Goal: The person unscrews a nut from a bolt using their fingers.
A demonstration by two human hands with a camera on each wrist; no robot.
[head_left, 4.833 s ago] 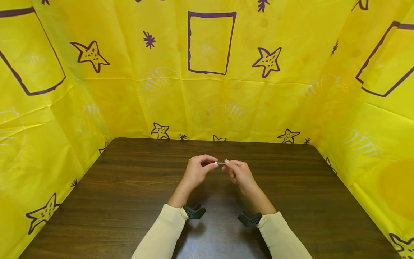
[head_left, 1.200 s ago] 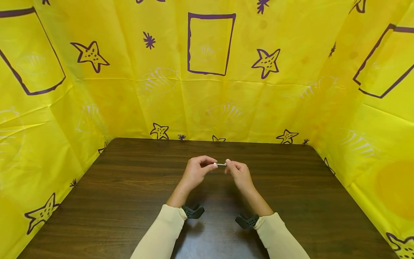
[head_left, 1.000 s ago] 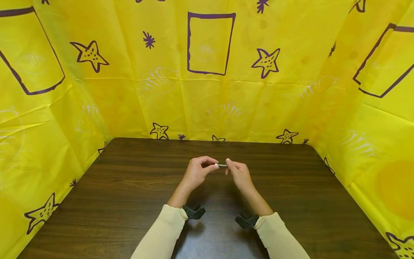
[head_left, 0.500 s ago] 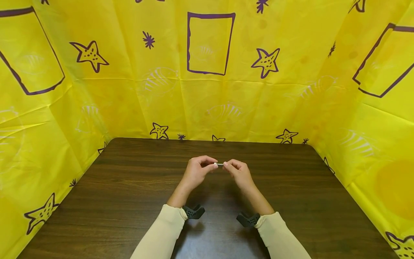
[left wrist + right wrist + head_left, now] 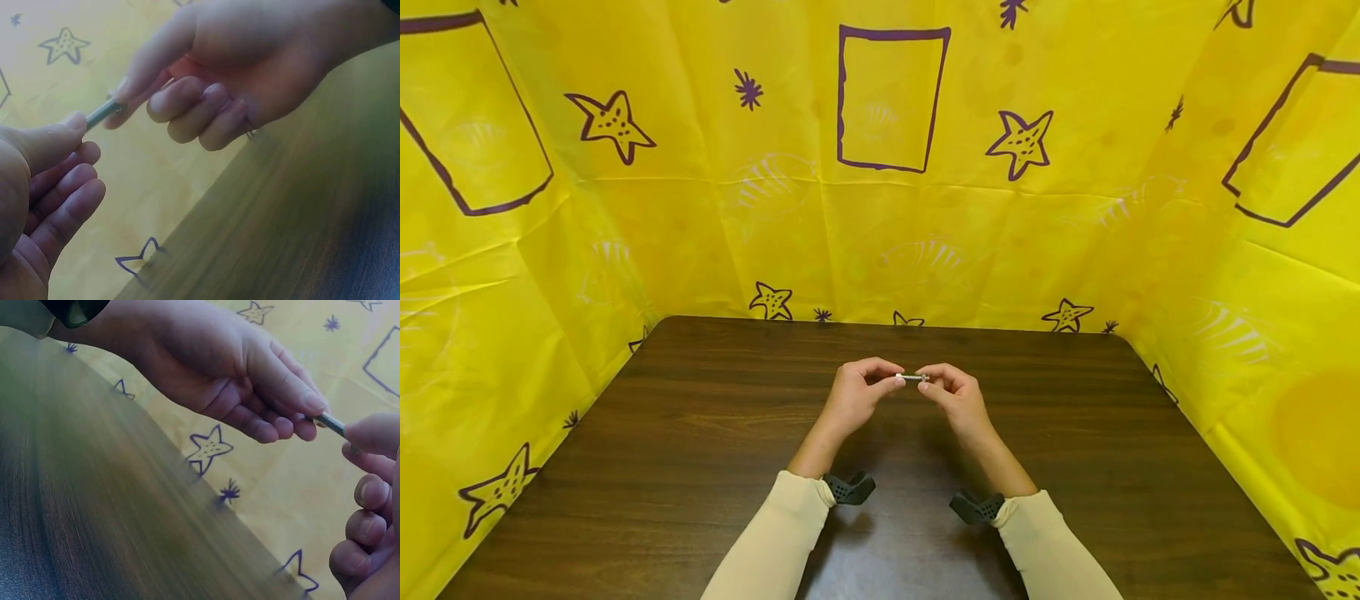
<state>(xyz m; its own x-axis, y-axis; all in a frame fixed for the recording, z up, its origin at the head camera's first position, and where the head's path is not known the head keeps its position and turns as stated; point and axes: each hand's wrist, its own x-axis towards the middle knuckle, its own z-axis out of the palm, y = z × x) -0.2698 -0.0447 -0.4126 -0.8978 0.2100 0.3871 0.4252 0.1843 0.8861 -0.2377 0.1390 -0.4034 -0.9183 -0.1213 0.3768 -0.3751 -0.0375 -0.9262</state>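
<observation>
A small silvery threaded bolt (image 5: 912, 377) lies level between the two hands, above the table. My left hand (image 5: 853, 398) pinches its left end between thumb and forefinger, covering most of that end. Close to the bolt's right end sits a small wider piece that looks like a nut (image 5: 924, 378). Around this nut are the thumb and forefinger of my right hand (image 5: 961, 402), one on each side. Thread shows on the bolt (image 5: 97, 115) in the left wrist view. The right hand's other fingers curl loosely toward its palm.
Both hands are over the far half of a dark wood-grain table (image 5: 700, 467). Yellow cloth (image 5: 700, 233) printed with starfish surrounds its back and sides. A dark strap device (image 5: 850, 489) sits on each wrist.
The left hand keeps its hold on the bolt almost unmoved. The right hand's thumb and forefinger have shifted and rolled at the bolt's right end, where the nut now shows between them.
</observation>
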